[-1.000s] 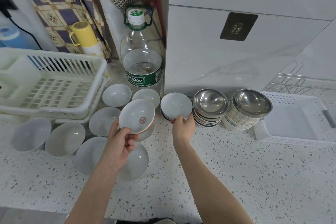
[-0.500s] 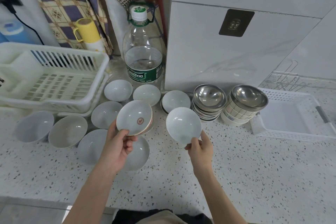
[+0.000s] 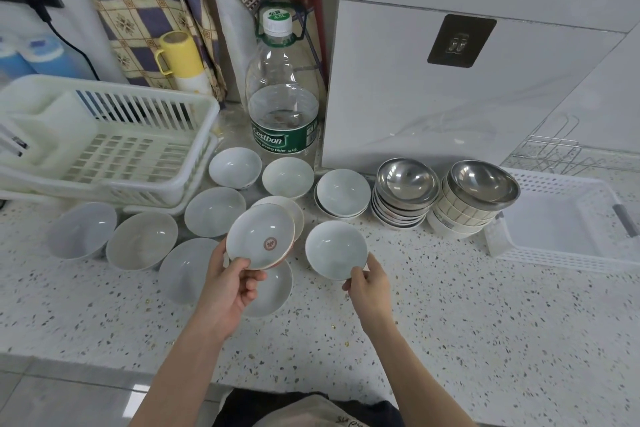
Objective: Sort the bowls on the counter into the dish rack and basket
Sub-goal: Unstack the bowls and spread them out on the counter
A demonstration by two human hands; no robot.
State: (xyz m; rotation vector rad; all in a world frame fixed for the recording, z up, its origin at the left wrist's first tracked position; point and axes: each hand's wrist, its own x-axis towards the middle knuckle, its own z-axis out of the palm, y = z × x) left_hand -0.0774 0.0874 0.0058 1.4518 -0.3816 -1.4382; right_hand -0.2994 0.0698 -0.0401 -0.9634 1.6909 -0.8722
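My left hand (image 3: pixel 230 291) grips a small white bowl with a red emblem (image 3: pixel 261 241) by its near rim, tilted toward me. Beside it, my right hand (image 3: pixel 369 282) pinches the rim of a plain white bowl (image 3: pixel 335 249) above the counter. Several white bowls (image 3: pixel 214 211) lie spread on the speckled counter (image 3: pixel 485 322). Two stacks of steel and ceramic bowls (image 3: pixel 405 191) (image 3: pixel 478 194) stand to the right. The cream dish rack (image 3: pixel 114 146) sits at the left, the white basket (image 3: pixel 568 222) at the right.
A large water bottle (image 3: pixel 283 107) stands behind the bowls by a white panel. A yellow mug (image 3: pixel 181 57) is behind the rack. A wire rack (image 3: pixel 557 156) lies behind the basket. The counter's front edge runs along the bottom.
My right hand lifted the plain white bowl off the small stack and drew it toward me, next to the emblem bowl. My left hand kept hold of its bowl.
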